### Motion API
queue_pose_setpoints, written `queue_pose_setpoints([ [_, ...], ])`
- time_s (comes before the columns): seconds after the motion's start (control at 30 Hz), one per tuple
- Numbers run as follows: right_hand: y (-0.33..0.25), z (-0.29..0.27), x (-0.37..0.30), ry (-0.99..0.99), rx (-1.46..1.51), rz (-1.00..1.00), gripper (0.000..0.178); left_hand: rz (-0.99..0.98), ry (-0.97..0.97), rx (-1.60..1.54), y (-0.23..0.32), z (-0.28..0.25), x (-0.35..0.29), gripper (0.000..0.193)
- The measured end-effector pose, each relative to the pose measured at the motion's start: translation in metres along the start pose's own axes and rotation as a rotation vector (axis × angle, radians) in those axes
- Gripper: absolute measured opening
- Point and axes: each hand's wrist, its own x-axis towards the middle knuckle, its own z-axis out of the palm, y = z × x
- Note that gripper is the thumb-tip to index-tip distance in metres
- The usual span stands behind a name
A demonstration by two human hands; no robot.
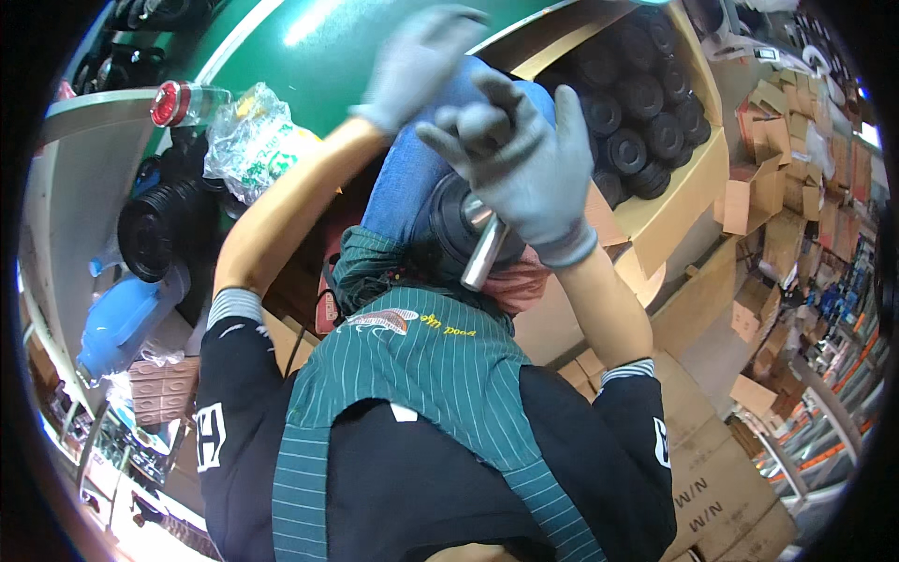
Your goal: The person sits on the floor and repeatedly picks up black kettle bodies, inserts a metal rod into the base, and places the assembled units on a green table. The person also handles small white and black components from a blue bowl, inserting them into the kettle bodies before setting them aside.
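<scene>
Both my hands wear grey gloves. My left hand (421, 70) is over the green tabletop, beyond my knee; motion smears its fingers, so I cannot tell whether it holds anything. My right hand (524, 164) hovers above my lap with its thumb and fingers apart, some of them bent, and nothing shows in its grasp. Just below that hand a shiny metal cylinder (484, 255) sticks out beside a round black part (448, 220) on my lap. Whether the hand touches the metal is unclear. A striped green apron (421, 356) covers my front.
An open cardboard box (716, 169) of stacked black discs (641, 98) stands at the right. On the green table (328, 56) lie a red-lidded jar (173, 105) and a crumpled plastic bag (257, 140). More black discs (150, 234) and a blue plastic container (122, 328) are at the left.
</scene>
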Motion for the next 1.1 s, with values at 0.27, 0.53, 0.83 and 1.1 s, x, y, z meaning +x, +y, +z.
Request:
queue_pose_setpoints([
  [0.27, 0.012, 0.004, 0.027, 0.499, -0.18, -0.102, 0.103, -0.038, -0.931, 0.384, 0.217, -0.166, 0.015, 0.043],
  [0.53, 0.005, -0.007, 0.019, 0.435, -0.352, -0.038, 0.108, -0.226, -0.661, 0.803, 0.24, -0.05, -0.049, 0.038],
  [0.83, -0.029, -0.048, -0.066, 0.392, -0.448, -0.585, 0.068, -0.149, -0.608, 0.855, 0.228, -0.093, -0.074, 0.045],
  [1.1, 0.002, -0.1, -0.01, 0.25, -0.146, -0.132, 0.037, -0.175, -0.701, 0.917, 0.232, -0.09, -0.067, 0.053],
])
